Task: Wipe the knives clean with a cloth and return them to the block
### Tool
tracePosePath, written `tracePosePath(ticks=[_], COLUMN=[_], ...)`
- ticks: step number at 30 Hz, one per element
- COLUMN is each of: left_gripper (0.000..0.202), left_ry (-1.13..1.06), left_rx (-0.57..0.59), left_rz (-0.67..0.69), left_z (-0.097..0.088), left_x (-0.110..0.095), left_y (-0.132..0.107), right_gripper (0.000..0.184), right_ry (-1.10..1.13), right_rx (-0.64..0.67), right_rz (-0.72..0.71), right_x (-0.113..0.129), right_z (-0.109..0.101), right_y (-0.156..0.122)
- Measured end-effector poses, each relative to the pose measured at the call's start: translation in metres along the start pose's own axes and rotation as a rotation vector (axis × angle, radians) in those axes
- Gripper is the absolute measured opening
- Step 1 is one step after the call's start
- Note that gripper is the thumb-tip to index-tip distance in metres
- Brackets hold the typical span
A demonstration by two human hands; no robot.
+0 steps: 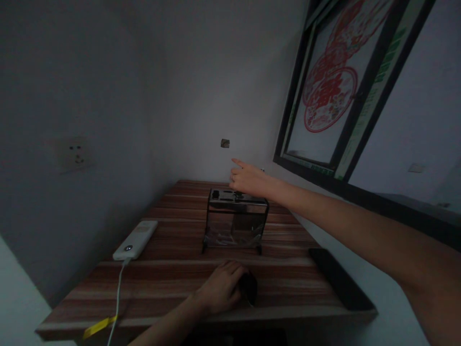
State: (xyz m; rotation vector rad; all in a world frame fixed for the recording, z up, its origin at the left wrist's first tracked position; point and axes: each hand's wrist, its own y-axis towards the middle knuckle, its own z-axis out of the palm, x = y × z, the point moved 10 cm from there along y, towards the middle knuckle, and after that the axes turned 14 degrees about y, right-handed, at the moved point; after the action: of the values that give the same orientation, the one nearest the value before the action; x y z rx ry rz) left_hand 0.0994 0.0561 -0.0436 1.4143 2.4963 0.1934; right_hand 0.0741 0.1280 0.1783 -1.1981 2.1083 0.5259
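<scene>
Close to the front edge, the left hand (221,288) curls over a small black object (249,287); the fingers touch it, but I cannot tell whether they grip it or only rest there. Just beyond stands a see-through box (234,225), black-edged, with short feet, a dark top strip and creased clear film showing low down. Over its top is the right hand (248,179), index finger straight, the others folded; whether it touches the box or encloses anything, I cannot tell.

The worktop (173,281) is striped red-brown wood. A white cable (118,288) with a yellow tag (100,327) runs to a white power bank (136,240) at the left; a black slab (341,278) lies along the right edge. Behind rise pale walls (187,86), with a socket (74,154) at left and a red-patterned pane (331,93) at right.

Bare wood spans from left hand to power bank, and from box to slab; the far edge appears to meet the wall
</scene>
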Motion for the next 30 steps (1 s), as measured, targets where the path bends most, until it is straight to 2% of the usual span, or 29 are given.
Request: tracePosePath(ticks=[3,5,8,10,12,15,17,19,20,22,25,27,30], left_gripper=[0.046,0.040,0.033,0.034,0.039,0.041,0.036,0.033,0.032,0.033,0.036,0.038,0.039], left_ry=[0.015,0.030,0.038,0.016,-0.044,-0.176,-0.221,-0.219,-0.209,-0.194,-0.199,-0.213,-0.202], left_rx=[0.000,-0.008,-0.070,-0.128,-0.189,-0.238,-0.233,-0.208,-0.186,-0.120,-0.060,-0.062,-0.076], left_rz=[-0.063,-0.143,-0.242,-0.264,-0.261,-0.275,-0.328,-0.352,-0.339,-0.282,-0.239,-0.259,-0.286], left_z=[0.003,0.006,0.008,0.006,0.004,0.003,0.005,0.006,0.007,0.010,0.013,0.014,0.015], left_x=[0.008,0.018,0.031,0.036,0.039,0.046,0.051,0.051,0.047,0.037,0.028,0.031,0.036], left_y=[0.001,0.001,0.001,0.001,0.001,0.000,-0.002,-0.003,-0.003,-0.002,-0.003,-0.004,-0.006], right_gripper=[0.023,0.023,0.020,0.017,0.016,0.019,0.022,0.024,0.028,0.047,0.076,0.080,0.074], right_ry=[0.068,0.162,0.377,0.545,0.730,1.063,1.255,1.350,1.382,1.413,1.439,1.421,1.458], right_rx=[-0.101,-0.148,-0.215,-0.263,-0.295,-0.394,-0.537,-0.687,-0.730,-0.762,-0.689,-0.683,-0.685], right_rz=[0.057,0.103,0.154,0.211,0.307,0.610,0.855,1.053,1.090,1.088,0.971,1.003,0.997], right_x=[0.008,0.019,0.044,0.063,0.084,0.114,0.137,0.163,0.175,0.190,0.196,0.187,0.182], right_z=[-0.034,-0.048,-0.048,-0.029,0.005,0.078,0.126,0.164,0.176,0.187,0.181,0.175,0.167], right_y=[-0.016,-0.030,-0.052,-0.068,-0.084,-0.119,-0.151,-0.180,-0.187,-0.188,-0.165,-0.158,-0.149])
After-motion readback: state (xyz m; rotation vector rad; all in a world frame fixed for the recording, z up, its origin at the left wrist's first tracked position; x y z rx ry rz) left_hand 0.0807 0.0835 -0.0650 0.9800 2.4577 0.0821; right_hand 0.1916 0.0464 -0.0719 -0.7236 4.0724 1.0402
